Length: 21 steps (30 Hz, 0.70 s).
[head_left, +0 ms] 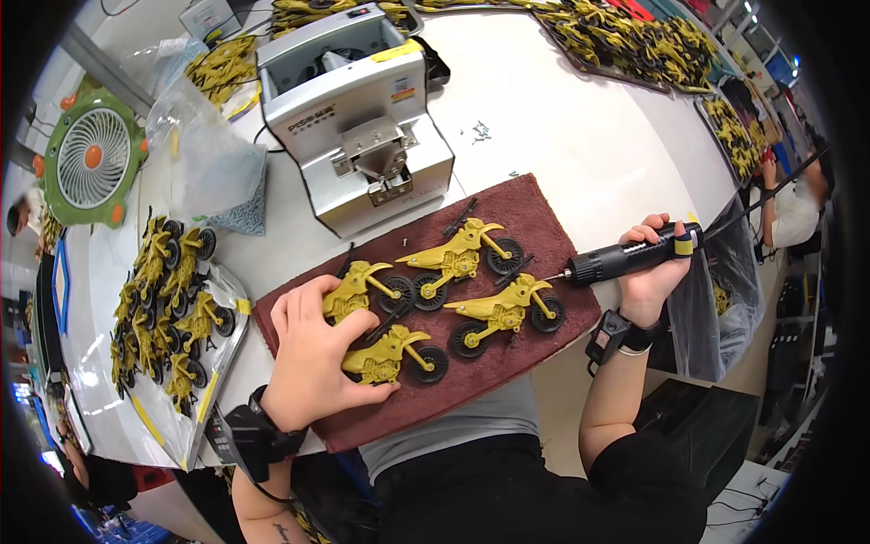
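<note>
On a dark red cloth mat [535, 199] lie several yellow toy motorcycles with black wheels. My left hand [313, 358] is closed round the lower-left toy motorcycle [385, 354], thumb below it and index finger above. Its other fingers rest against the upper-left toy motorcycle [358, 286], partly covering it. My right hand [654, 272] grips a black electric screwdriver [616, 263] lying nearly level, its bit pointing left over the mat's right edge. Near that bit is the right-hand toy motorcycle [503, 308]; another toy motorcycle [458, 254] lies above it.
Behind the mat stands a grey screw feeder [362, 136], with loose screws [480, 132] to its right. A tray [231, 340] of toy motorcycles is at left, near a bag of screws [240, 204] and a green fan [93, 159]. More yellow parts [634, 45] fill trays at the far right.
</note>
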{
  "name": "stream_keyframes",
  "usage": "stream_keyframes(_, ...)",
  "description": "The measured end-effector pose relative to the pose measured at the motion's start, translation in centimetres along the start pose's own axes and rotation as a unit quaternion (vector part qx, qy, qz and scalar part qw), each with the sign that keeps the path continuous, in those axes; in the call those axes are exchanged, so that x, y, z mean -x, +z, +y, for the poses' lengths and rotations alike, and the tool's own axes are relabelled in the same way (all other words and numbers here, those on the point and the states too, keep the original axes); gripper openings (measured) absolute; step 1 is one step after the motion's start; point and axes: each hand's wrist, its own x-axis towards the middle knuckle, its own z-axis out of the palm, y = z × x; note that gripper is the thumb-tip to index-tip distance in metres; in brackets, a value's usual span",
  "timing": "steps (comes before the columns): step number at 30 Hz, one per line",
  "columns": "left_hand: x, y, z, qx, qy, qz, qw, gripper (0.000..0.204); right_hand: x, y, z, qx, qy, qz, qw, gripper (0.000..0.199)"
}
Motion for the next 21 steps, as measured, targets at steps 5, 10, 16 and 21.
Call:
stream_keyframes(5,0.1,0.3,-0.9,0.060,-0.014,0.037,0.997,0.046,0.3,0.1,0.2,-0.020,-0.004,0.000,1.000,0.020)
stream_keyframes(10,-0.2,-0.4,-0.1,0.130,-0.038,0.054,0.989,0.050,0.4,0.2,0.4,-0.021,-0.004,-0.009,1.000,0.021)
stream_keyframes(16,-2.3,0.3,2.2,0.086,0.013,0.030,0.996,0.044,0.5,0.0,0.2,-0.025,-0.010,-0.011,1.000,0.022)
stream_keyframes(21,-2.6,1.9,2.4,0.044,-0.002,0.015,0.999,0.045,0.5,0.3,0.5,-0.025,-0.009,-0.008,1.000,0.023)
